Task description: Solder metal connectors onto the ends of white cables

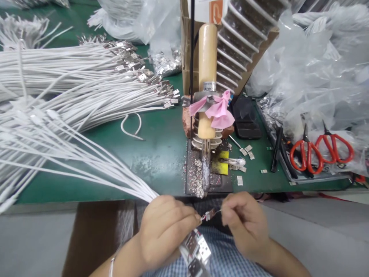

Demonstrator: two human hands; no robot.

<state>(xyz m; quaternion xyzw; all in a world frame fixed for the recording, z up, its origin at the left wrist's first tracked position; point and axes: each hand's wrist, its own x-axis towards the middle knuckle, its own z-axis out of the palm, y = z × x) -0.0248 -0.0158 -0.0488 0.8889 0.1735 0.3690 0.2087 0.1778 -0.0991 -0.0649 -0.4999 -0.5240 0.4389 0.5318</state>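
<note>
My left hand (164, 227) is closed around a bundle of white cables (72, 154) that fan out to the left over the green table; their metal connector ends (198, 250) hang below my fingers. Between thumb and finger it also pinches one small connector (210, 214). My right hand (245, 223) is closed in a pinch on a thin wire that touches that connector. Both hands sit just below the table's front edge, under a fixed soldering iron (206, 96) with a wooden handle and a pink ribbon.
A large pile of finished white cables (86, 73) covers the table's left. Solder splatter lies on the dark plate (196, 173) under the iron. Two red-handled scissors (319, 150) lie in a tray at right, beside plastic bags (317, 69) and a cardboard box (184, 46).
</note>
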